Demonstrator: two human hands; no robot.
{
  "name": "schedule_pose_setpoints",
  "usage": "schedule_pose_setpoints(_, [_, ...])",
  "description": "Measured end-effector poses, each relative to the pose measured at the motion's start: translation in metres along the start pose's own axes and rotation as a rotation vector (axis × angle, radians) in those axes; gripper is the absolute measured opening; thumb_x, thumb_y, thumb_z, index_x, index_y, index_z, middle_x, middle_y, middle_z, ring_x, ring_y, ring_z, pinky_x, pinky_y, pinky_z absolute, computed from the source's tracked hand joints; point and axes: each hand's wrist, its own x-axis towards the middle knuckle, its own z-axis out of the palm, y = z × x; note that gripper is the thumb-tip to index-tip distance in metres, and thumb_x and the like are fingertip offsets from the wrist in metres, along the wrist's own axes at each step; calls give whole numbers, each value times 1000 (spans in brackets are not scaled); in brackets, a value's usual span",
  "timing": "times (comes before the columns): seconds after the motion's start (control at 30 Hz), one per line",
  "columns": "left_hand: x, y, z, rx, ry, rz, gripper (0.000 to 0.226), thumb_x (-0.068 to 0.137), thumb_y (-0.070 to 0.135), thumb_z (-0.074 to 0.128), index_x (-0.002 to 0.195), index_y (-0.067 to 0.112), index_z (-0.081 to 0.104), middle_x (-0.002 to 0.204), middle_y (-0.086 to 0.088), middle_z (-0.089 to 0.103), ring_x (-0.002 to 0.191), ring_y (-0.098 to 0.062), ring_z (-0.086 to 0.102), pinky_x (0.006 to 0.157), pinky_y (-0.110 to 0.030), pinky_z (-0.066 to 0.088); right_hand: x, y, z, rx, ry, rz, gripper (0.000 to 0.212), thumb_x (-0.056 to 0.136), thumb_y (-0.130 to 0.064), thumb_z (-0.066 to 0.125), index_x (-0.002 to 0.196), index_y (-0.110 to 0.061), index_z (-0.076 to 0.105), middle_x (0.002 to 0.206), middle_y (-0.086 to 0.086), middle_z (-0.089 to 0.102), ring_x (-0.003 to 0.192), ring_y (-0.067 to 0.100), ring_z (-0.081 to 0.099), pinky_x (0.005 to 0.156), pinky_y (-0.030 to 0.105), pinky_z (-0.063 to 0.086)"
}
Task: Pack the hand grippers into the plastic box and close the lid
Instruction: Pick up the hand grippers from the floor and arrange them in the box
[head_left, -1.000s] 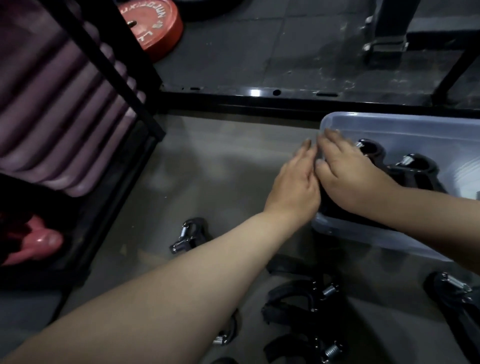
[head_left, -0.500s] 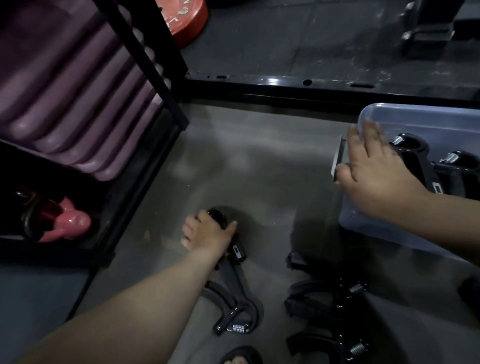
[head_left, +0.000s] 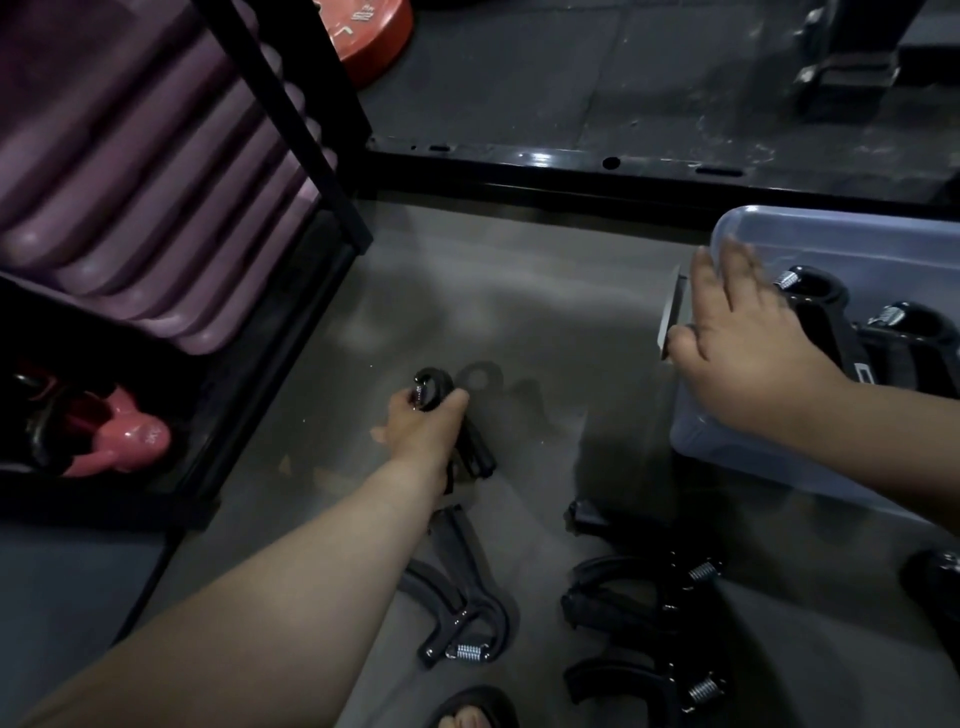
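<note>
A clear plastic box (head_left: 748, 231) stands on the floor at the right, with black hand grippers (head_left: 831, 322) lying inside it. My right hand (head_left: 748, 343) rests flat on the box's left rim, fingers spread, holding nothing. My left hand (head_left: 421, 431) is shut on a black hand gripper (head_left: 467, 441), lifted a little above the grey floor at centre. Another gripper (head_left: 457, 613) lies on the floor beside my left forearm. Several more grippers (head_left: 644, 623) lie in front of the box. The lid is not in view.
A black rack (head_left: 291, 130) at the left holds purple mats (head_left: 130, 156) and a pink kettlebell (head_left: 124, 441). A black metal rail (head_left: 623, 166) crosses the floor behind the box. A red weight plate (head_left: 374, 36) lies at the top. My sandalled foot (head_left: 470, 712) shows at the bottom.
My left hand left the box, reached down to the floor and closed on a hand gripper, which it now lifts slightly. My right hand stayed on the box's rim.
</note>
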Motion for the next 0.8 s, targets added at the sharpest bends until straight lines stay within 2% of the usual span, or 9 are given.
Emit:
schedule_pose_setpoints(0.07, [0,18,3,-276,-108,-132,38,69,40,72,102,23,63,107,-6,60,83,-17,61,82,-26,52,0,1,1,-17,10,-11,83,84,-47,11,154,-3,2,159,25,-5,149,37,-2,118,50,11])
schedule_pose_setpoints(0.13, [-9,35,5,-506,-298,-245,17,79,32,60,81,16,56,74,-6,58,57,-20,56,56,-25,50,0,1,1,-37,25,-23,83,84,-46,11,153,-1,5,158,28,-2,148,39,0,117,51,14])
schedule_pose_setpoints(0.17, [-15,43,6,-566,-380,-294,15,79,30,54,79,15,53,70,-6,54,55,-21,53,55,-25,46,0,1,0,-37,29,-21,81,85,-44,13,153,-1,6,158,28,-1,148,39,0,117,51,14])
schedule_pose_setpoints(0.3, [-41,69,14,-778,-677,-402,54,76,35,49,114,-1,61,95,-15,63,67,-28,61,73,-32,49,-1,-1,-1,0,32,-1,79,87,-42,20,154,-3,6,160,25,-1,149,35,-3,118,47,10])
schedule_pose_setpoints(0.37, [-54,83,22,-816,-757,-406,57,80,39,49,115,-4,59,94,-17,66,65,-29,61,75,-35,50,-1,-1,-2,22,31,6,77,89,-43,20,155,-5,6,160,23,-2,149,33,-5,119,46,8])
schedule_pose_setpoints(0.53, [-88,122,47,-650,-792,-246,45,92,44,46,95,0,57,73,-17,61,65,-30,56,68,-39,50,-5,7,-6,97,7,-61,70,100,-45,27,156,-10,3,161,16,-11,149,27,-14,119,43,0])
schedule_pose_setpoints(0.63, [-110,134,66,-467,-792,-96,37,92,46,54,96,9,59,74,-7,57,56,-21,54,53,-27,47,-6,14,-6,155,15,-94,69,101,-47,28,156,-13,6,162,13,-10,149,25,-13,118,39,-2])
schedule_pose_setpoints(0.73, [-127,136,84,-387,-762,82,34,93,42,59,106,11,60,84,-8,63,65,-18,63,57,-27,53,-12,19,-13,421,86,-126,52,101,-28,39,150,-12,31,161,11,16,149,22,9,118,26,5])
schedule_pose_setpoints(0.8, [-131,138,96,-324,-718,214,44,87,51,60,112,15,59,101,-13,63,80,-21,65,70,-35,55,-20,20,-28,723,129,-125,41,97,-12,42,137,-14,52,146,2,47,137,9,37,114,19,23])
